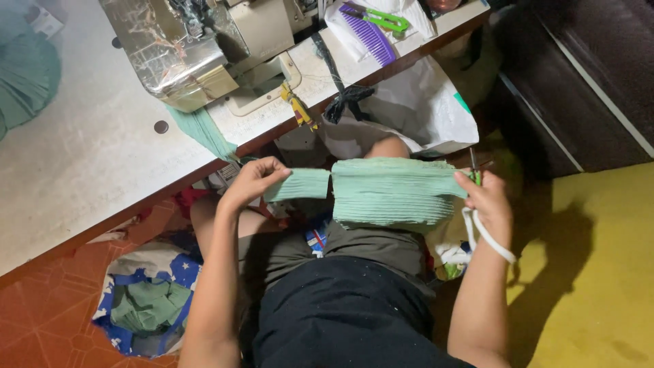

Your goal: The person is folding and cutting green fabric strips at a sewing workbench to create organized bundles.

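Holding a stack (394, 192) of green fabric on the lap, below the sewing machine (184, 48); left hand (253, 178) pinches a loose strip (300, 184) beside it; right hand (487, 201) grips its other edge plus snips (474, 170)

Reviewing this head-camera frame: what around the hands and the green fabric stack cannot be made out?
- Right hand: the small green-handled tool is mostly hidden by the fingers; its type is unclear.
- Green fabric stack: piece count unreadable, layers too fine.
- Left hand: fingertips hidden behind the single green piece.
- Sewing machine: cut off by the top edge.
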